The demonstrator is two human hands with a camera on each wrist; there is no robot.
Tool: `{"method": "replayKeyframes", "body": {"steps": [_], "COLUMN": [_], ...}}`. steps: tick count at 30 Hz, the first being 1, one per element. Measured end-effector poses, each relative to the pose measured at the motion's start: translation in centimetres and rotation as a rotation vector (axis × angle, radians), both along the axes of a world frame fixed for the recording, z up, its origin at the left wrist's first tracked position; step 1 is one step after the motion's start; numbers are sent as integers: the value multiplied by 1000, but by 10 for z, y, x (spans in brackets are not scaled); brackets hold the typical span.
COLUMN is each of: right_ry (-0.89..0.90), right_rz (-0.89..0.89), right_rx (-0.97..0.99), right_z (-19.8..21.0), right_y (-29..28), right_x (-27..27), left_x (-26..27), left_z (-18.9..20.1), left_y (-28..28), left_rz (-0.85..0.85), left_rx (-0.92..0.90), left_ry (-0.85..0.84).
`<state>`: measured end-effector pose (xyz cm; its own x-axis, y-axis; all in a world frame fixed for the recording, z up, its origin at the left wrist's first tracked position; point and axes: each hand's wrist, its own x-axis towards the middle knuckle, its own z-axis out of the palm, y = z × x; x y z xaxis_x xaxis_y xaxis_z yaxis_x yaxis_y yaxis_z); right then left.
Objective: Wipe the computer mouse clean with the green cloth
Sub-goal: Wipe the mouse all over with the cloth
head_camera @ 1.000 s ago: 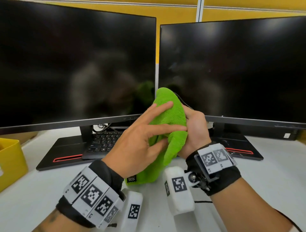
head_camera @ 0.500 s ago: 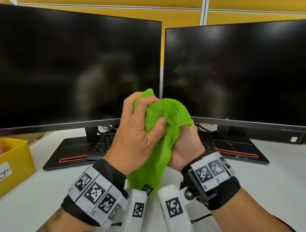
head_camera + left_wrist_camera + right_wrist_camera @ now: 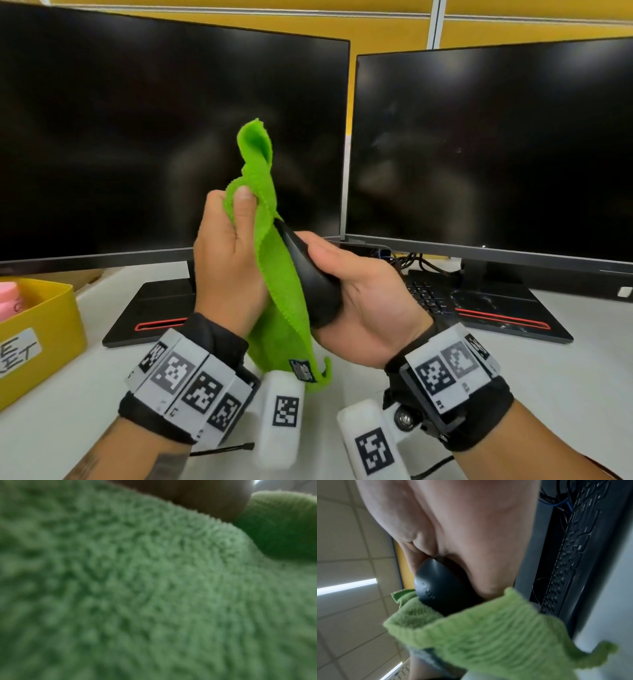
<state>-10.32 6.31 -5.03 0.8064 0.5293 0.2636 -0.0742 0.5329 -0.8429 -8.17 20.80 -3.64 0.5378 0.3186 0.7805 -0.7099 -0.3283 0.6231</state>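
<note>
My right hand point(image 3: 346, 274) holds the black computer mouse point(image 3: 313, 287) up above the desk, thumb over its top edge. My left hand point(image 3: 229, 246) pinches the green cloth point(image 3: 277, 308) between thumb and fingers, and the cloth hangs against the mouse's left side. One corner of the cloth stands up above my thumb. In the right wrist view the mouse point(image 3: 440, 588) shows dark under my palm, with the cloth point(image 3: 496, 635) bunched below it. The cloth point(image 3: 154, 588) fills the left wrist view.
Two dark monitors point(image 3: 171, 137) point(image 3: 496, 154) stand side by side at the back of the white desk point(image 3: 565, 377). A black keyboard point(image 3: 428, 298) lies under the right monitor. A yellow bin point(image 3: 37, 335) sits at the left edge.
The cloth was wrapped over the mouse with my left hand rubbing it. Now my left hand has drawn the cloth off to the left, and the black mouse is uncovered in my right hand.
</note>
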Motion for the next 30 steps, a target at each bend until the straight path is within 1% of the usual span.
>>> {"method": "replayKeyframes", "body": {"steps": [3,6,8,11,14,19,23,25,27,30], "right_ry": [-18,21,20,51,88,139,178,187,197,205], "right_rz": [22,53,54,-19,-104,-164,-174,-189,-211,-213], "right_rx": [-51,-13,14,56,127,204,263,278,286,304], "right_z": [-1,4,7,8,4,2,1,2,2,3], "right_y": [-5,-10,-14,-20,-28,-40,-41,-41,-41,-43], "right_x": [1,0,3,7,14,21,22,21,21,22], "left_x": [5,17,23,16,13,19,14,9,6,3], "left_z": [2,-3,-6,-3,-2,-7,-6,-7,-8,-10], "left_y": [12,25,31,24,16,17,8,2,-1,-2], "left_rz": [43,31,33,22,16,-50,-109,-206,-314,-354], "left_rx": [-38,-135,-163,-228,-228,-285,-251,-211,-143,3], "left_ry": [41,74,113,167,174,212,229,253,274,272]}}
